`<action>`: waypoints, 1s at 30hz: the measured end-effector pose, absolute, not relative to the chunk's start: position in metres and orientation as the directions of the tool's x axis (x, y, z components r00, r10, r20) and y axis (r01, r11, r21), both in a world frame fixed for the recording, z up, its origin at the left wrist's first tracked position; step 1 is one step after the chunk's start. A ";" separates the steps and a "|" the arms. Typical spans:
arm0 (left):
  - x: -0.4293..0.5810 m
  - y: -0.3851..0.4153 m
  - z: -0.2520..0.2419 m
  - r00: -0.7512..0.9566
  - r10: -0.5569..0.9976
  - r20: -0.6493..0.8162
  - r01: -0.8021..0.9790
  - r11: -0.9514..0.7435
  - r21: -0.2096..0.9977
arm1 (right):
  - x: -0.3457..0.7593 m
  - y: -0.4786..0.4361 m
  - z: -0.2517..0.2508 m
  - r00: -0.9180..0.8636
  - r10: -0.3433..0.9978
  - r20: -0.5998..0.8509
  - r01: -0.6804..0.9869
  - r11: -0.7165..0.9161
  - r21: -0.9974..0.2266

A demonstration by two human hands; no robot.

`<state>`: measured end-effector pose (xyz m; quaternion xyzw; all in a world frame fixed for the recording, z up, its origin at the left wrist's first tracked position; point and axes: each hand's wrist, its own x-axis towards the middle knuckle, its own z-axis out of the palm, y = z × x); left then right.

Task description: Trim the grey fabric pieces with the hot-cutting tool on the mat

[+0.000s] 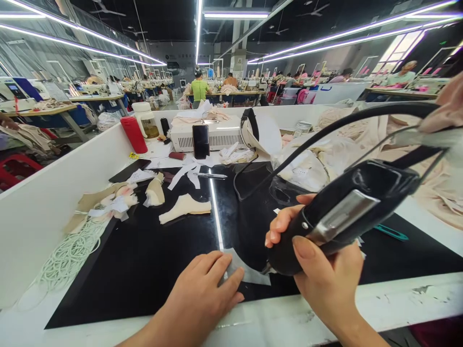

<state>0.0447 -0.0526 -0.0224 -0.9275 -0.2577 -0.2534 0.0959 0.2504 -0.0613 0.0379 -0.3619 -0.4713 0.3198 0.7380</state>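
My left hand (206, 294) lies flat with fingers spread on a thin grey, translucent piece of material (248, 271) at the near edge of the black mat (152, 270). My right hand (325, 270) is wrapped round a black corded electric hand tool (336, 217), which looks like a hot-knife cutter. A silver lever runs along its body. Its small metal tip points down and left, close to the right part of the grey piece; whether they touch I cannot tell. A cream shaped fabric piece (184, 208) lies farther back on the mat.
Green cord (72, 253) and fabric scraps (108, 200) lie at left. A pen (211, 176) and white strips (188, 173) lie at the back. Behind stand a phone (200, 142) and a white machine (224, 132). The tool's black cable (311, 140) arches rightward. A teal tool (392, 232) lies right.
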 end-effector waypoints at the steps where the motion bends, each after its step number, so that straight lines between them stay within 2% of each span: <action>1: 0.045 -0.053 -0.023 0.738 0.430 0.520 0.528 -0.848 -0.048 | 0.252 -0.062 0.038 0.361 0.809 0.464 -0.118 0.533 -0.838; 10: 0.043 -0.053 -0.023 0.755 0.432 0.493 0.533 -0.842 -0.077 | 0.263 -0.063 0.045 0.421 0.782 0.459 -0.087 0.539 -0.838; 20: 0.041 -0.053 -0.023 0.756 0.418 0.504 0.521 -0.850 -0.075 | 0.249 -0.064 0.035 0.350 0.808 0.474 -0.125 0.542 -0.831; 30: 0.040 -0.052 -0.020 0.770 0.432 0.468 0.523 -0.849 -0.077 | 0.254 -0.066 0.035 0.392 0.796 0.461 -0.120 0.541 -0.833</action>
